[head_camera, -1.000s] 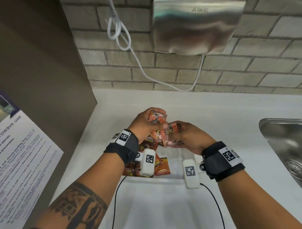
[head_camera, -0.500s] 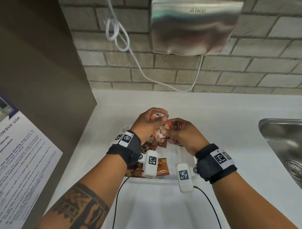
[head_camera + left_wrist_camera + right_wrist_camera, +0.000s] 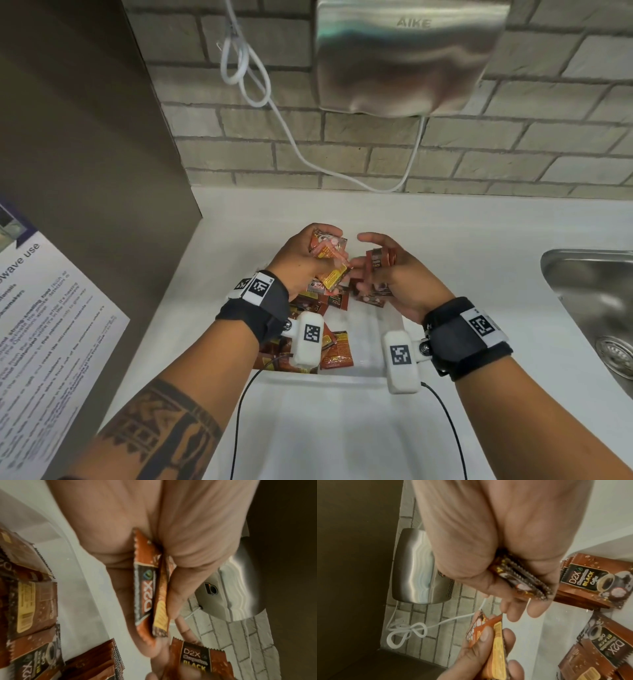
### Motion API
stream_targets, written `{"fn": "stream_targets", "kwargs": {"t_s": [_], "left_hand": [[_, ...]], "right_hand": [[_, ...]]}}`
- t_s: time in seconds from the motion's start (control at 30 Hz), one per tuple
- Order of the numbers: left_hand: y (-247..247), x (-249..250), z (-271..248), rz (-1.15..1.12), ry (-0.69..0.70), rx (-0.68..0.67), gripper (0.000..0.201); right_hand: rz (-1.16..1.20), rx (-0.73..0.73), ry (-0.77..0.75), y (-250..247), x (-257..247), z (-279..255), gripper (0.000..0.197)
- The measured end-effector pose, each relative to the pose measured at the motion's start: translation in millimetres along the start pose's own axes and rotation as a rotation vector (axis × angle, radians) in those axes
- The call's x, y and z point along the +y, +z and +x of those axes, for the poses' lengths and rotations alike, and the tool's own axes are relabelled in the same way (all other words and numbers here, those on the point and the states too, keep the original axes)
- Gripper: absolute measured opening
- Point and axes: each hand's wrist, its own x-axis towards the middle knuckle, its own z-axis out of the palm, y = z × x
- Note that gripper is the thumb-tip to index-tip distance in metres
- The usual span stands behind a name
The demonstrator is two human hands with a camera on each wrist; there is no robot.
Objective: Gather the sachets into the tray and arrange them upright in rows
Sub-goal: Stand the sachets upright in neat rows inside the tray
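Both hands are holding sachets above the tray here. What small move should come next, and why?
Probably merge the two bundles: the left hand grips a few orange-brown coffee sachets, the right hand grips a darker stack, and loose sachets lie flat in the white tray.

Both hands (image 3: 301,260) (image 3: 394,274) hold sachets (image 3: 329,250) above the white tray (image 3: 363,329).

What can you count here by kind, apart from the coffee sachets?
Hands: 2, left hand, right hand
White tray: 1
Wrist cameras: 2
Hand dryer: 1
Steel sink: 1
Printed notice: 1
Total: 8
Coffee sachets: overlapping, not countable.
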Motion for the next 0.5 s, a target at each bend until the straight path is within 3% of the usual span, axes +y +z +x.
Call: {"fn": "stream_targets", "kwargs": {"t_s": [0.1,0.33,0.4,0.5], "left_hand": [[5,-1,-1,0.016,0.018,0.013,0.043],[12,0,0,-0.062,-0.070,0.038,0.021],[8,-3,2,-0.144,-0.137,0.061,0.020],[6,-2,3,-0.250,-0.210,0.050,0.026]], "right_hand": [[-0.090,-0.021,-0.050,5,-3,-4,0.044],[-0.159,0.094,-0.089,7,-3,-4,0.030],[-0.194,0.167,-0.175,5,-4,-3,0.024],[-0.469,0.274,-0.399,5,-1,-1,0.018]]}}
